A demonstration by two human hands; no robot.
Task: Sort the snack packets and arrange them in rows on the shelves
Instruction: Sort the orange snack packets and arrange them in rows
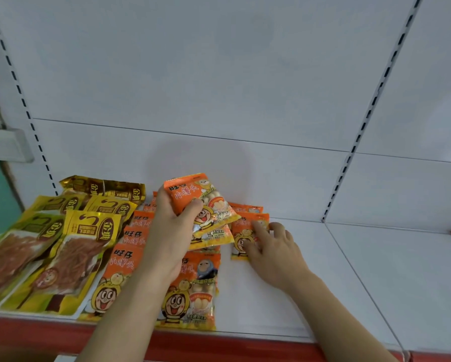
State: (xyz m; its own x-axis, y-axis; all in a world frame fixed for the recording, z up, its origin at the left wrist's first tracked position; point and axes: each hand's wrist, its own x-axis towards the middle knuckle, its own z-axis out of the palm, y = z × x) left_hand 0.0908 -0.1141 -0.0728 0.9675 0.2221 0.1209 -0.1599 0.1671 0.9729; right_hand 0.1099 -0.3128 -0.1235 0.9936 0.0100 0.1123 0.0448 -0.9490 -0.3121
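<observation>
Glossy orange plastic snack packets (193,291), shiny yellow foil-look packets (88,231) at nine o'clock, smooth matt white shelf (284,283)

We are in a shop.
We see a white metal shelf (284,283) with a red front edge (219,343), and many orange snack packets (190,291) on it.

Orange snack packets (124,267) on the shelf (284,278) bore "旺仔 小馒头" in black and white characters; the same wording stood on the packet (206,205) held in the left hand (172,231). Yellow packets (93,239) carried "金锣" in dark ovals. Smaller print was illegible.
</observation>
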